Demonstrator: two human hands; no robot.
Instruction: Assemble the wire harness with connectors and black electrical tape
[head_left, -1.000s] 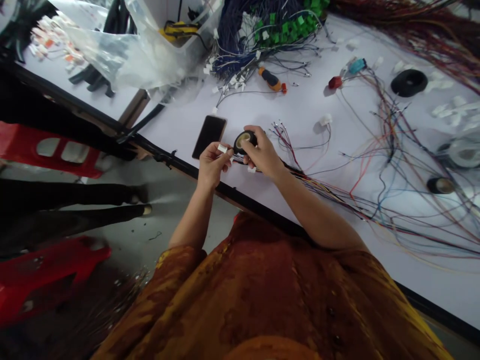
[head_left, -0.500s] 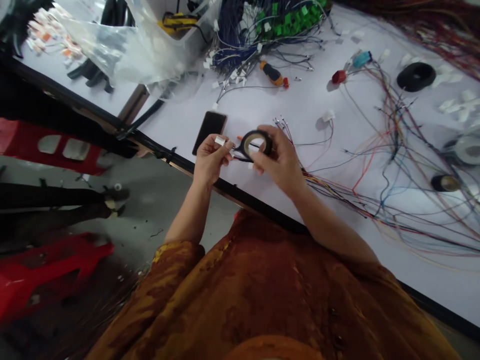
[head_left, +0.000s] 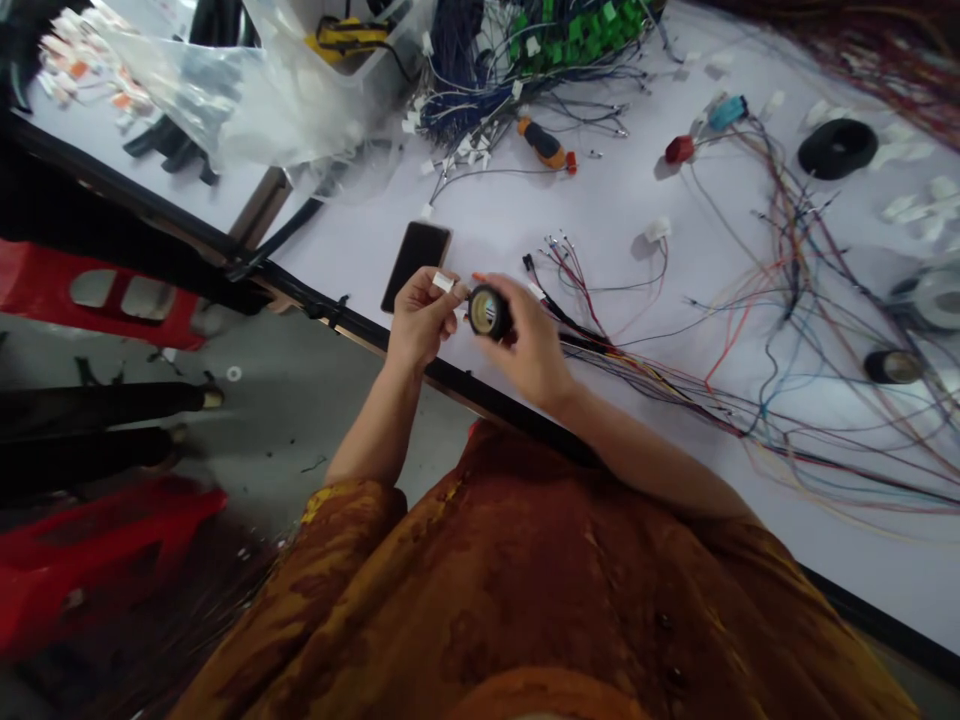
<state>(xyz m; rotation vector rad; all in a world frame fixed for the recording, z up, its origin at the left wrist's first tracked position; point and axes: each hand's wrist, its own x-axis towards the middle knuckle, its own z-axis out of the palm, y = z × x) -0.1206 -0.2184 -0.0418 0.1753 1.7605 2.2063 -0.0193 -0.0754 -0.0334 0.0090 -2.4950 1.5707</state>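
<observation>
Between the thumb and fingers of my left hand (head_left: 421, 318) is a small white connector (head_left: 444, 283). My right hand (head_left: 531, 345) is closed around a roll of black tape (head_left: 489, 312), held tilted close to the left fingertips. Whatever joins the tape to the connector is mostly hidden by the fingers. A dark phone (head_left: 417, 262) lies flat just beyond my left hand. Past my right hand, a bundle of thin wires (head_left: 585, 330) in black, red and yellow runs off to the right.
An orange-and-black screwdriver (head_left: 543, 143) lies near blue wires with green connectors (head_left: 577, 40). A clear plastic box (head_left: 367, 90) and bag stand at the back left. Another black tape roll (head_left: 837, 150) is at the right. Red stools (head_left: 105, 560) and a person's legs are on the left.
My right hand has moved slightly left and down with the tape roll, which now faces more sideways against the left fingertips. My left hand has stayed almost in place.
</observation>
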